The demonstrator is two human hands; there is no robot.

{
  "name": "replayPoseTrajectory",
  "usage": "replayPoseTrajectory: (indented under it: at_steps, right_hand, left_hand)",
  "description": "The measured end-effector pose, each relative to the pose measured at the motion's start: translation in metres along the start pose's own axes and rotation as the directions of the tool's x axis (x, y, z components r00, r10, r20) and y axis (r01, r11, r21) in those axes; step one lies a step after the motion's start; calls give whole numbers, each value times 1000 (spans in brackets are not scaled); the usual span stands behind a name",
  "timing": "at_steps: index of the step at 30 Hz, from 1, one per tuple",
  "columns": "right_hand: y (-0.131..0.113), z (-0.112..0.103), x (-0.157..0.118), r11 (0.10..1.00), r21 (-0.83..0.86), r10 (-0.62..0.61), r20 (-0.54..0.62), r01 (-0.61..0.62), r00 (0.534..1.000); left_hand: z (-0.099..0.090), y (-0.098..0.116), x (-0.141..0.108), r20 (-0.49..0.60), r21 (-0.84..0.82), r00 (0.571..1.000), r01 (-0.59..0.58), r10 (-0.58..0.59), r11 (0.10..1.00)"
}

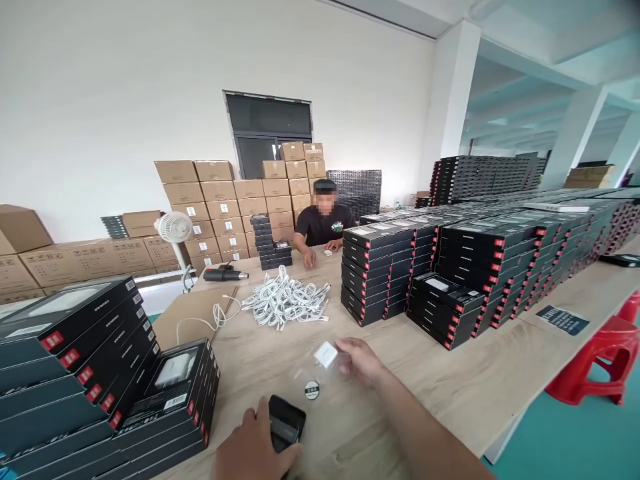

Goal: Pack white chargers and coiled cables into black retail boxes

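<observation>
Low in the view, my left hand (255, 443) is wrapped round a small black case (286, 423) on the wooden table. To its right, my right hand (363, 360) pinches a clear plastic piece that holds a white charger (325, 355). A round black-and-white label (311, 390) shows on or under the clear plastic, between the two hands. Beyond them lies a pile of white cables (285, 299). Stacked black boxes stand at the left (170, 400) and at the right (377, 267).
A person (323, 223) sits across the table (430, 373). A heat gun (225, 273) and a white fan (175, 227) are at the far left. Cardboard cartons (250, 207) are piled behind. A red stool (597, 360) is at the right.
</observation>
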State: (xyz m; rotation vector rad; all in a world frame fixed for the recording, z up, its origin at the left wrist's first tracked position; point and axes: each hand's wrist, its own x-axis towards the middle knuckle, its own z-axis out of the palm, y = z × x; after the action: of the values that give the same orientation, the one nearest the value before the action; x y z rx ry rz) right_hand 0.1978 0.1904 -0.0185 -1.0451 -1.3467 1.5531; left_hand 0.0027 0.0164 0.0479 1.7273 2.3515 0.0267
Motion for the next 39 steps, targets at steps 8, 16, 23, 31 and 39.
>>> replayPoseTrajectory:
  at_steps: [8,16,23,31,39]
  right_hand:
    - [-14,-21,40,852,-496,-149,76,167,986]
    - [-15,15,114,633,-754,-295,-23,178,955]
    - [-16,36,136,589,-760,-441,-15,277,897]
    - [-46,41,57,520,-632,-636,162,574,754]
    - [-27,108,-12,612,-374,-622,317,697,716]
  left_hand:
    - [-13,-51,35,-29,-340,995,-95,91,936]
    - [-5,-40,50,99,-431,968,-169,232,886]
    - [-4,-31,81,-273,-507,948,-285,162,814]
    - [-3,-25,90,-238,-914,970,-240,45,326]
    - [7,-29,78,-153,-987,988,-154,36,34]
